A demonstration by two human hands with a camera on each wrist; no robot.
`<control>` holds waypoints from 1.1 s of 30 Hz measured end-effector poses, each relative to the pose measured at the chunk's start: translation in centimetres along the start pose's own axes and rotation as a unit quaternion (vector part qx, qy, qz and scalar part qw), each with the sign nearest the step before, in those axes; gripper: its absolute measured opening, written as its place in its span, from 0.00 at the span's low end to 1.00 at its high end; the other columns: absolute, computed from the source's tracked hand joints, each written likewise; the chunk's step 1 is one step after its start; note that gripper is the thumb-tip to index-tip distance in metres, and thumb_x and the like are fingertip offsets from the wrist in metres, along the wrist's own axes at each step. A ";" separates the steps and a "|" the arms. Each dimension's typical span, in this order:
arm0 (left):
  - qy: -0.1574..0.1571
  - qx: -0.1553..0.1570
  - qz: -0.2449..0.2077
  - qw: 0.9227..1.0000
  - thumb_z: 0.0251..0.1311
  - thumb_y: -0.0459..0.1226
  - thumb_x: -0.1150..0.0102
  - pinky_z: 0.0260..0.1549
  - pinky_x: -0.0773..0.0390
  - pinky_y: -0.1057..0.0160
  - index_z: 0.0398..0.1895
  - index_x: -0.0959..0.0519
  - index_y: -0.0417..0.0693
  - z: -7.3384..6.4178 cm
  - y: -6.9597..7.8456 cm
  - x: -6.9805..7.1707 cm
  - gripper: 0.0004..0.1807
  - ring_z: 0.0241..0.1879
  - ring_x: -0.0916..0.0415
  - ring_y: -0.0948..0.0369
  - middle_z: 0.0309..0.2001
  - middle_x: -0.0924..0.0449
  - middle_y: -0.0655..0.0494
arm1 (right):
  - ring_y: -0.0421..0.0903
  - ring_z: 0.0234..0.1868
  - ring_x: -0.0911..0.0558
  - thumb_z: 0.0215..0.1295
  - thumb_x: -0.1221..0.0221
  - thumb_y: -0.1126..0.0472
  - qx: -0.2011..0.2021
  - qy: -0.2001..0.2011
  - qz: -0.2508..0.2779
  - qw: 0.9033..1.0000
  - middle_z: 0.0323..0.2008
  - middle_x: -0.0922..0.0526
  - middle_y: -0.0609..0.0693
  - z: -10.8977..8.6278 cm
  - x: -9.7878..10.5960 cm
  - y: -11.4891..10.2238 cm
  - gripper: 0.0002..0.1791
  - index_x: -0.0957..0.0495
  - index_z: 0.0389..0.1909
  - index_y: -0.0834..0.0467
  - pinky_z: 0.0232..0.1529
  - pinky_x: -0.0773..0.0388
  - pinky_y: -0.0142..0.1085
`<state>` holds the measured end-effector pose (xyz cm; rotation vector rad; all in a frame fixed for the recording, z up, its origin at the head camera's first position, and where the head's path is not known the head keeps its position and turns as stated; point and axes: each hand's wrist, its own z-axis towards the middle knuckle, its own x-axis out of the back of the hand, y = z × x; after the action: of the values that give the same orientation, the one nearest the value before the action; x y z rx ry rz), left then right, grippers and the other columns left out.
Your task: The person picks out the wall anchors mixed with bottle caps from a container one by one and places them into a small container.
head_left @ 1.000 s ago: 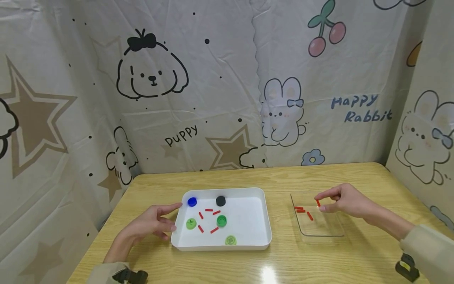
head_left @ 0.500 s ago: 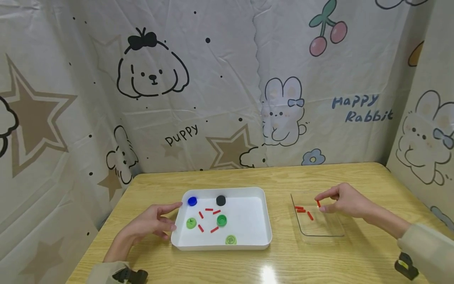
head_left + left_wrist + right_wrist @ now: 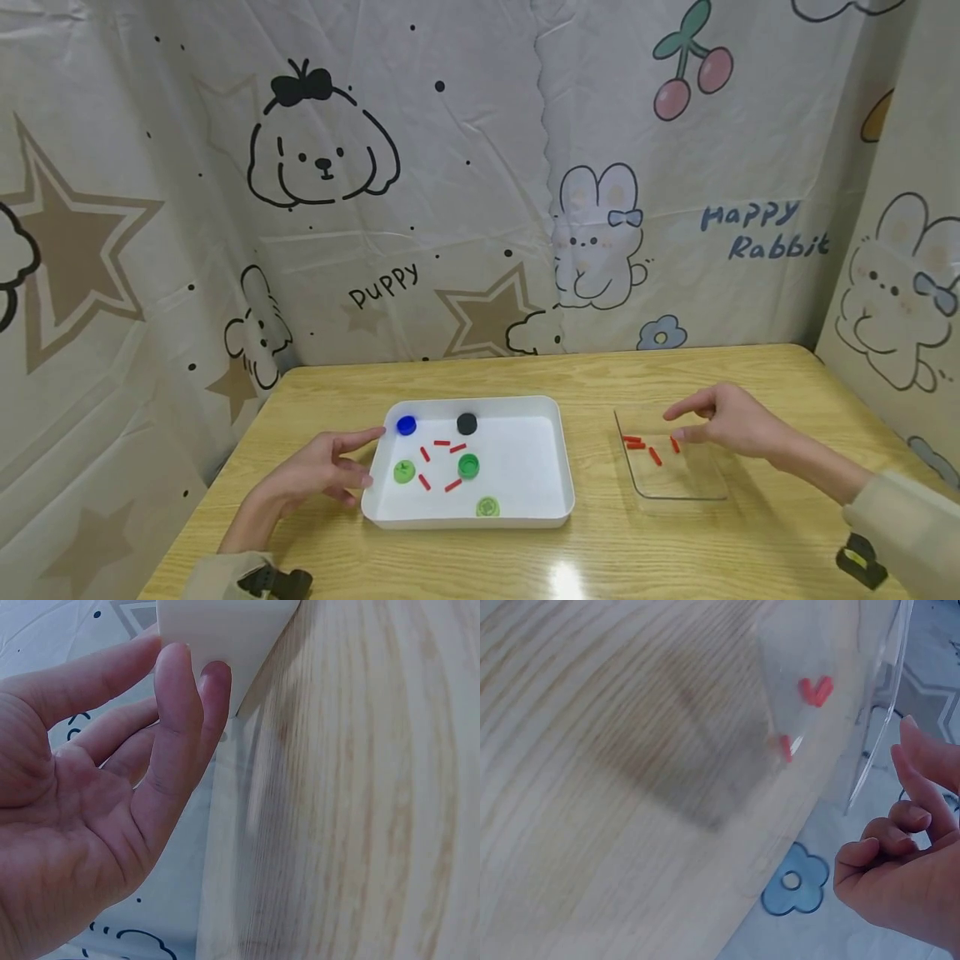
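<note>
My left hand (image 3: 322, 468) touches the left wall of the white tray (image 3: 528, 467) with its fingertips. In the left wrist view its fingers lie relaxed against the tray's outer wall (image 3: 217, 630). Over the clear plastic box (image 3: 686, 498) is my right hand (image 3: 731, 422), thumb and index finger apart, nothing between them. A short red stick (image 3: 675, 445) lies in the box just below the thumb. Several other red sticks (image 3: 656, 456) are in the box too, some near its left side. The right wrist view shows red sticks (image 3: 823, 691) through the clear wall.
Inside the tray lie several red sticks (image 3: 453, 485), a blue cap (image 3: 407, 425), a black cap (image 3: 467, 423), a green cap (image 3: 468, 467) and two light green caps (image 3: 404, 472). A patterned cloth (image 3: 480, 183) hangs behind the wooden table (image 3: 465, 567).
The right thumb and index finger have parted and let go of a red stick, which now lies in the clear box. The left hand and tray have stayed put.
</note>
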<state>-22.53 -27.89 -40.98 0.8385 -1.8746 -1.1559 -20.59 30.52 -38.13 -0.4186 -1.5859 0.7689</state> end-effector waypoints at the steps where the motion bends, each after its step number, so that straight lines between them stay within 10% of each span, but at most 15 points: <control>1: 0.000 0.000 0.000 1.000 0.61 0.29 0.30 0.32 0.12 0.57 0.82 0.41 0.38 0.0 0.0 0.0 0.46 0.29 0.18 0.55 0.52 0.14 0.38 | 0.46 0.29 0.39 0.61 0.25 0.61 0.006 0.001 -0.002 1.000 0.25 0.42 0.46 0.0 -0.1 -0.4 0.18 0.11 0.50 0.64 0.28 0.44 0.37; 25: 0.001 0.003 -0.003 1.000 0.61 0.28 0.29 0.31 0.13 0.58 0.82 0.41 0.39 0.1 0.0 0.1 0.47 0.28 0.18 0.56 0.42 0.13 0.40 | 0.41 0.22 0.45 0.57 0.24 0.66 0.144 -0.084 -0.020 0.986 0.18 0.44 0.42 5.3 -5.5 -11.2 0.06 0.10 0.34 0.54 0.28 0.45 0.33; 33: -0.003 0.001 -0.010 1.000 0.61 0.28 0.29 0.31 0.13 0.58 0.82 0.41 0.38 0.1 -0.2 0.1 0.47 0.31 0.17 0.56 0.55 0.16 0.38 | 0.42 0.26 0.40 0.57 0.23 0.67 0.139 -0.101 -0.022 0.985 0.20 0.41 0.43 8.0 -8.1 -12.9 0.07 0.10 0.33 0.54 0.30 0.43 0.34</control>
<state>-22.61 -28.00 -41.18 0.8584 -1.8749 -1.1708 -24.87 14.08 -35.29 -0.1042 -1.6377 1.0073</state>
